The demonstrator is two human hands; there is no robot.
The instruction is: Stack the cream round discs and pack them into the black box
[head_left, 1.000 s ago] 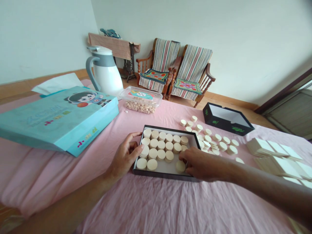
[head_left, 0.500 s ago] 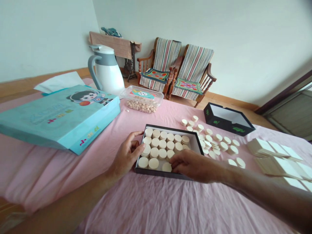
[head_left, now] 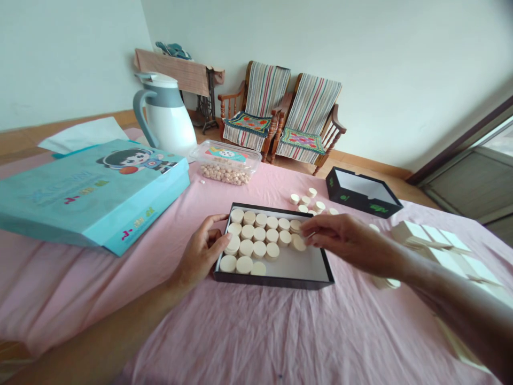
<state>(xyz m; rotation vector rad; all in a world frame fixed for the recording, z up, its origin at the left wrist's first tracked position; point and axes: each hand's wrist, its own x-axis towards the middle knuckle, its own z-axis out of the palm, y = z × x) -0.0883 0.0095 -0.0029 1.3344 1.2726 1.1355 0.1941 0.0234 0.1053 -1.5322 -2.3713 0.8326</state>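
Observation:
A shallow black box [head_left: 272, 279] with a white inside holds several rows of pale round wooden discs [head_left: 247, 232]. My left hand [head_left: 201, 246] grips the box's left wall, its thumb over the rim beside the discs and its fingers outside. Over the right part of the box hovers my right hand [head_left: 334, 232], fingers pointing left and slightly parted, with nothing visible between them. Its fingertips are close to the right-hand discs; whether they touch is unclear. In the front row, a single disc [head_left: 258, 268] lies at the right end. My right hand and forearm hide most of the loose discs.
Loose discs [head_left: 304, 201] lie beyond the box, near a black lid-like box [head_left: 363, 193]. Stacks of pale square pieces [head_left: 435, 238] stand at right. Leftward are a turquoise box [head_left: 92, 192], a white jug [head_left: 170, 120] and a clear tub [head_left: 226, 163] on the pink cloth.
My right hand has lifted from the front row and moved up and right. The front-row disc now sits against its left neighbour. My left hand keeps its hold; the view has shifted slightly.

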